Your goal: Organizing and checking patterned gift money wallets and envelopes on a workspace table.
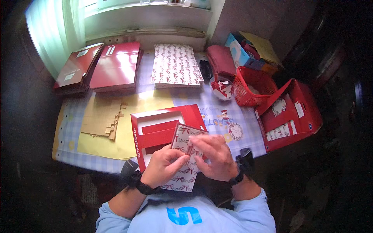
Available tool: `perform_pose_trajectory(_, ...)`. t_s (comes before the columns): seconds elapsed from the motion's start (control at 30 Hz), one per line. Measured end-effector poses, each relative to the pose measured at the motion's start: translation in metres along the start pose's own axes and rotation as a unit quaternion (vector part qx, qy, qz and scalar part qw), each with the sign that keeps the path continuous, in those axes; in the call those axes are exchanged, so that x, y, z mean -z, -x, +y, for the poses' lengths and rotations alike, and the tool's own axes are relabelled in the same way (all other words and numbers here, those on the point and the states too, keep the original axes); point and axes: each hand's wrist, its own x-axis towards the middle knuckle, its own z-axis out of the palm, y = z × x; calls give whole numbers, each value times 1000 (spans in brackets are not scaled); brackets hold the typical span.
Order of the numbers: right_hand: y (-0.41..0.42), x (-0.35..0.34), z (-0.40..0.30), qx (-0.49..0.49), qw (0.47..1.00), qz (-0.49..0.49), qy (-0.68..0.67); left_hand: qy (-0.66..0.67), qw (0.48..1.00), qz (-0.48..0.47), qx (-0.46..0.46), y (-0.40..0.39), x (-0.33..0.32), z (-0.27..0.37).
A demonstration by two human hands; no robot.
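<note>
A white money wallet [183, 179], printed with rows of greenery and red bows, is held above the table's front edge. My left hand [164, 163] grips its left side, thumb on top at the lower end of a small red-and-white strip [189, 149]. From the right, my right hand [215, 157] reaches over the wallet, its fingertips touching near the strip's upper end; whether they pinch it is unclear. Beneath and behind the wallet lies a red box [191, 115] with cut-out windows, partly covered by my left hand.
Brown paper pieces [99, 121] lie on a yellow sheet [128, 145] at left. Red card stacks [115, 67] and a patterned stack [176, 64] stand behind. At right are a tub of scraps [222, 88], a red basket [255, 97], an upright red box [309, 116] and wreath cut-out [235, 131].
</note>
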Motion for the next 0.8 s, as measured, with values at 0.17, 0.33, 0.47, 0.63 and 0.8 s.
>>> perform_pose_trajectory(0.17, -10, 8, 10, 157, 981, -94, 61, 67, 996, -53, -25, 0, -3, -7)
perform_pose_trajectory(0.33, -3, 8, 13, 133, 989, -57, 40, 191, 979, -52, 57, 0, -1, -17)
perform_pose_trajectory(0.47, 4, 7, 9, 83, 995, -44, 24, 215, 973, -48, 76, 0, -1, -17)
perform_pose_trajectory(0.63, 7, -1, 8, 78, 997, -13, -19, 190, 974, -47, 115, 0, -2, -14)
perform_pose_trajectory(0.8, 7, -1, 12, 106, 994, -6, -15, 210, 971, -39, 107, 0, -4, -15)
